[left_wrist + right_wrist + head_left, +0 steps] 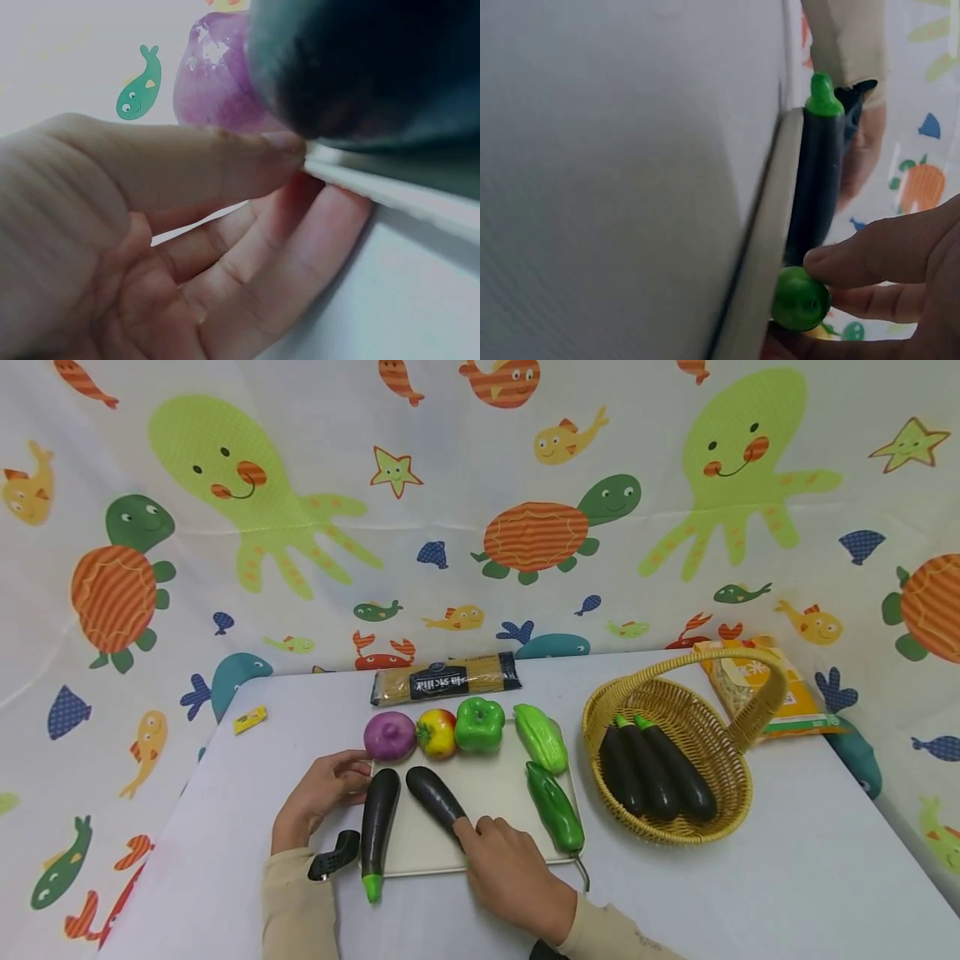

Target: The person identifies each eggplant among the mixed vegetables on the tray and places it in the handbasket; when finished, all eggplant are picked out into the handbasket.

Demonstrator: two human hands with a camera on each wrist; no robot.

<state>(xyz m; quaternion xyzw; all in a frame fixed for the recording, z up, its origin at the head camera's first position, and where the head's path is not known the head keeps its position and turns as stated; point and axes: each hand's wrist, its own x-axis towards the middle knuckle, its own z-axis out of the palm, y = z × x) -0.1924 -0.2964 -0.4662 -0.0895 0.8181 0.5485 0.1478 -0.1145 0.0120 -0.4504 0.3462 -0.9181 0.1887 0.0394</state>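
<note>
My left hand [330,789] pinches the left edge of a cream rectangular tray [487,777], thumb above and fingers beneath in the left wrist view. My right hand [513,877] grips an eggplant [433,793] near its stem end, over the middle of the tray. In the right wrist view its green cap [801,298] shows by the thumb, while the head view hides that end. A second eggplant [381,818] lies along the tray's left side, its green cap past the front edge. A purple onion [390,736] sits at the back left corner, just beyond my left hand.
Along the tray's back are a red-yellow fruit [437,732] and a green bell pepper [480,724]. Two long green vegetables lie at its right. A wicker basket [727,793] holds several eggplants. Pasta [446,679], an orange bag [798,693] and a yellow packet [250,719] lie farther off.
</note>
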